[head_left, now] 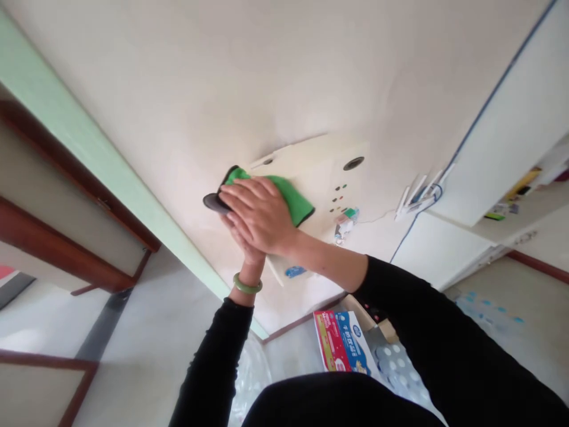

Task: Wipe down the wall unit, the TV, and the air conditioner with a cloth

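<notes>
A green cloth (291, 198) with a dark edge lies against the pale wall and a white panel. My right hand (260, 213) is spread over the cloth, its fingers together and pointing up to the left. Below it is my left hand (243, 240), with a green bangle (248, 284) on the wrist. My right hand overlaps it, and most of its fingers are hidden. At the cloth's left corner a dark rounded flap (216, 203) sticks out; I cannot tell whether it is the cloth's folded back.
The white panel (320, 166) carries small coloured dots and a dark oval (354, 163). Farther right are a white router (420, 196) with cables and a white cabinet (462, 237). A red and blue carton (342, 341) stands below. A green strip (111, 166) edges the wall's left.
</notes>
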A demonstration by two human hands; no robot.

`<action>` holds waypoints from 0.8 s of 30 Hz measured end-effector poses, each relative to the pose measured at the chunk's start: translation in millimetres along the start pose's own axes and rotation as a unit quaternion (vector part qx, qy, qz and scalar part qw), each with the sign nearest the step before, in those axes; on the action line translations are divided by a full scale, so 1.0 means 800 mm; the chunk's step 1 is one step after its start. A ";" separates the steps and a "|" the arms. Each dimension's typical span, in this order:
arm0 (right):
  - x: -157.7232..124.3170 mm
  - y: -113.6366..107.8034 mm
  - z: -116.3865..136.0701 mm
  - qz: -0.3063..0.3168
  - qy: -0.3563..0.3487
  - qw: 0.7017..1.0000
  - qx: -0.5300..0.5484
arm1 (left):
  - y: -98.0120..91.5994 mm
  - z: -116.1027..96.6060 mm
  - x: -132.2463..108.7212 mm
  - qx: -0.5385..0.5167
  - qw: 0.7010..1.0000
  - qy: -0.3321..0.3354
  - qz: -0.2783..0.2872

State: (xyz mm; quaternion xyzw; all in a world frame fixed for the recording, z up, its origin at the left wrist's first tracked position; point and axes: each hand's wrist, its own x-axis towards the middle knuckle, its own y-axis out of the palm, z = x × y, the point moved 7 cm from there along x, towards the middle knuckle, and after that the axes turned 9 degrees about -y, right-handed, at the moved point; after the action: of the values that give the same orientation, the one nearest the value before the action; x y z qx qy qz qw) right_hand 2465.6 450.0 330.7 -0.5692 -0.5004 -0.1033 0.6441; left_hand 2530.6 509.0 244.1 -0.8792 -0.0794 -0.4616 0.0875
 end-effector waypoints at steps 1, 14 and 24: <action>-0.010 0.014 0.006 -0.001 -0.007 1.000 0.001 | -0.001 0.003 0.000 -0.012 1.000 -0.008 -0.005; -0.137 0.001 -0.112 -0.226 0.231 0.941 -0.094 | -0.008 -0.029 0.019 0.010 0.999 0.030 -0.011; -0.206 0.102 -0.061 -0.227 0.263 0.936 -0.047 | -0.008 -0.029 0.019 0.007 0.999 0.042 -0.002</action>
State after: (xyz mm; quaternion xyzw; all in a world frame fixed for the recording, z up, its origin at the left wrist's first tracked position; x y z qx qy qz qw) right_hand 2470.0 364.5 160.9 -0.4226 -0.4231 -0.4161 0.6850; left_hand 2519.2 510.8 270.0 -0.8585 -0.0804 -0.4974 0.0957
